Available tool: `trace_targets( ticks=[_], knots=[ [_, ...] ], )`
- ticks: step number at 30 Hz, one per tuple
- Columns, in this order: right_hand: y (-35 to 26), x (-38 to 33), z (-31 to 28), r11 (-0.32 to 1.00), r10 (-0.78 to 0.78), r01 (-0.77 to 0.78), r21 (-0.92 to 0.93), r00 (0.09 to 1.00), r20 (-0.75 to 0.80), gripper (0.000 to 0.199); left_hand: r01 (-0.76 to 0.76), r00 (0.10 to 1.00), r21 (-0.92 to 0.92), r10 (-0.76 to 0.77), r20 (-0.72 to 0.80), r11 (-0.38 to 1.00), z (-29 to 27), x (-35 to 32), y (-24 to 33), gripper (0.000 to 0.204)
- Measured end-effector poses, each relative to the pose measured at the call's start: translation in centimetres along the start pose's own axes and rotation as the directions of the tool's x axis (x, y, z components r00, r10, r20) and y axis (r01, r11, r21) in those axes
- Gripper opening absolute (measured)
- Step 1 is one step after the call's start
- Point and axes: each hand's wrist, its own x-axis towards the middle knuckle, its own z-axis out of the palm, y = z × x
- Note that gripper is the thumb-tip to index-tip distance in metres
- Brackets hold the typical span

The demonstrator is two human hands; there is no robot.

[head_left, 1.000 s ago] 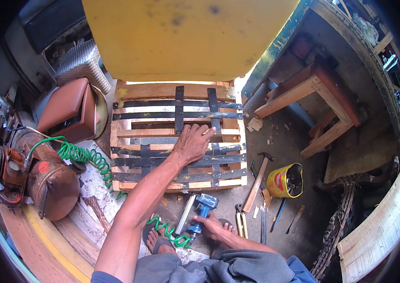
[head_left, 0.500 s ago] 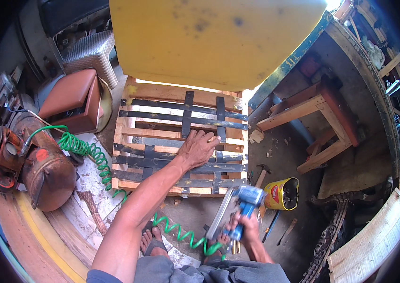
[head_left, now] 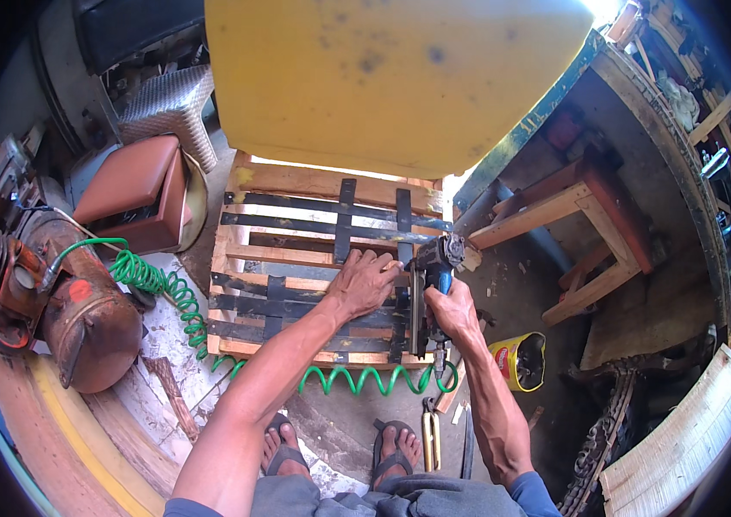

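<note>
A wooden seat frame (head_left: 292,179) with crossing black straps (head_left: 345,215) lies in front of me. My left hand (head_left: 365,281) rests on its middle, fingers curled down over the slats beside the straps. A small pale tip shows at those fingers, too small to name. My right hand (head_left: 453,308) grips an air stapler (head_left: 441,252) by its blue handle and holds it upright at the frame's right side, close to the left fingertips. Whether its nose touches the wood is hidden. A green coiled air hose (head_left: 365,379) runs to the tool's lower end.
A yellow foam pad (head_left: 348,86) covers the frame's far end. At left stands a rusty air compressor (head_left: 94,319) near a brown cushioned seat (head_left: 128,185). Pincers (head_left: 431,435) and a yellow tub (head_left: 516,362) are on the floor, with a wooden frame (head_left: 546,220) farther right.
My right hand has lifted the air stapler from near my lap up to the frame's right side, drawing the hose along. My left hand stays on the frame.
</note>
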Motion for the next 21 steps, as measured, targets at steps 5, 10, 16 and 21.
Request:
trace_targets(
  ticks=[5, 10, 16, 21],
  knots=[
    [-0.1, 1.3, 0.4, 0.960, 0.074, -0.062, -0.273, 0.997, 0.032, 0.035, 0.010, 1.000, -0.011, -0.010, -0.007, 1.000, -0.1, -0.5, 0.0, 0.039],
    [-1.9, 0.8, 0.6, 0.974, 0.006, -0.006, -0.225, 1.000, -0.002, 0.037, -0.016, 0.981, -0.095, -0.003, -0.196, 0.995, 0.0, -0.6, -0.2, 0.038],
    [-1.2, 1.1, 1.5, 0.954, 0.023, -0.036, -0.298, 0.999, -0.045, 0.037, 0.060, 0.959, -0.244, -0.123, -0.255, 0.968, 0.3, -0.3, -0.2, 0.039],
    [1.7, -2.7, 1.6, 0.997, -0.050, 0.051, 0.052, 0.999, -0.007, 0.035, 0.122, 0.950, -0.318, -0.203, -0.236, 0.940, -0.1, -1.0, -1.1, 0.034]
  ],
)
